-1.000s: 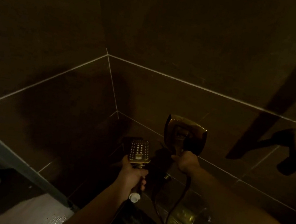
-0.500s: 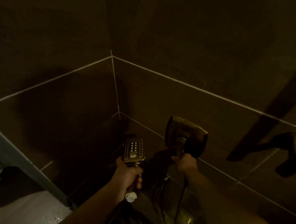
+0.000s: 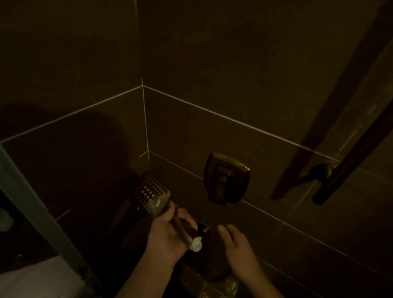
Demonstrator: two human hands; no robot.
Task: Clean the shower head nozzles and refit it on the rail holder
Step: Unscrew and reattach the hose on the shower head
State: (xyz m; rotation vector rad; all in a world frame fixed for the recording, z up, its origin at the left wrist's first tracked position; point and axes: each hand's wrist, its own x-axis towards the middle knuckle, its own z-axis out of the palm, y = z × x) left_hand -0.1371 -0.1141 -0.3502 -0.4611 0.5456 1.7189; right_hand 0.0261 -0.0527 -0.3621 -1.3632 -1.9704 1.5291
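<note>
Head cam is looking down into a really dim tiled shower corner, so take the fine detail with a grain of salt. The left hand [image 3: 169, 235] is wrapped around the handle of the shower head [image 3: 153, 196], fingers curled shut on it, with the head sticking out toward 11 o'clock from the fist and the white end fitting [image 3: 196, 244] poking out the other way at about 4 o'clock. The nozzle face is tipped up toward the camera, which I'd guess is on purpose: you want the little holes where you can see them and get at them. The right hand [image 3: 237, 248] sits just beside it at 3 o'clock, fingers loosely spread, holding nothing and not touching the head; to me it looks ready to come in and rub the nozzles or steady the fitting. No hose shows on that white end as far as I can make out, too dark to be sure. Up at 1 o'clock from the hands there's the brassy wall valve plate [image 3: 226, 179], nobody touching it. Further right, around 2 o'clock, the dark rail [image 3: 378, 127] runs diagonally with a bracket [image 3: 325, 170] near its lower end, well apart from the head, so refitting isn't done yet. Can't see any water running.
</note>
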